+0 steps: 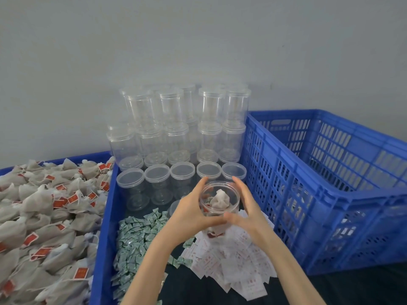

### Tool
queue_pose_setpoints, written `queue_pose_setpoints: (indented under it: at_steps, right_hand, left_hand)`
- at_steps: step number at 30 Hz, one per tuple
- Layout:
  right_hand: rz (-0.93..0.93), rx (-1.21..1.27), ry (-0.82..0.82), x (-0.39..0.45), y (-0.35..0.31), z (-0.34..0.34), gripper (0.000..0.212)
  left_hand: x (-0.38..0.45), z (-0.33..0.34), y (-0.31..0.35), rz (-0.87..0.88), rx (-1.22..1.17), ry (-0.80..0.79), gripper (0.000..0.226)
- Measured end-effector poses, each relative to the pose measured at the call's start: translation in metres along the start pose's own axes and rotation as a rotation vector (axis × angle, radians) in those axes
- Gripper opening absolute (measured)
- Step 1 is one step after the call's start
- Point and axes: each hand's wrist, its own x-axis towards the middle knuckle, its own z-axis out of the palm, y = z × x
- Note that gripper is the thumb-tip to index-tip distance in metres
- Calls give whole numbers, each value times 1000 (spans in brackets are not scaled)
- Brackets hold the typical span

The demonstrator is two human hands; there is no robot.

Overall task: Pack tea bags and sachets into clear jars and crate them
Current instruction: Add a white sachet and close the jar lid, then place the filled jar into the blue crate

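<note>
Both my hands hold one open clear jar [220,202] above the dark table. My left hand [193,213] wraps its left side and my right hand [247,208] wraps its right side. Inside the jar sit grey tea bags with red tags, one poking up near the mouth. Under the jar lie a heap of green sachets [136,234] and a heap of white sachets with red print [233,260]. A clear lid [175,206] lies just left of my left hand. The tall blue crate [330,183] at the right looks empty.
A low blue crate [103,227] at the left holds a big heap of grey tea bags [44,216] with red tags. Several lidded empty clear jars [182,137] stand stacked in rows behind my hands, against the grey wall.
</note>
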Motion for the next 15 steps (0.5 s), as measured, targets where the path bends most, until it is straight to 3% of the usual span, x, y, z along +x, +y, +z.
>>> queue_pose_setpoints:
  at_steps: [3,6,10,13,15]
  right_hand:
    - [-36,-263,14,12,-20,-2,99]
    - [-51,-569,-78,23,-38,-3,98]
    - [-41,-744,-138,31,-62,-12,93]
    - [-53,-852,-150,37,-84,-19,76]
    - [-65,-896,-160,40,-98,-28,76]
  left_hand:
    - [1,4,4,8,7,42,116]
    - [2,7,8,-19,-69,79,117]
    - [2,9,16,-5,-161,121,108]
    - [6,11,24,38,-210,131,92]
    - [6,11,32,66,-241,121,97]
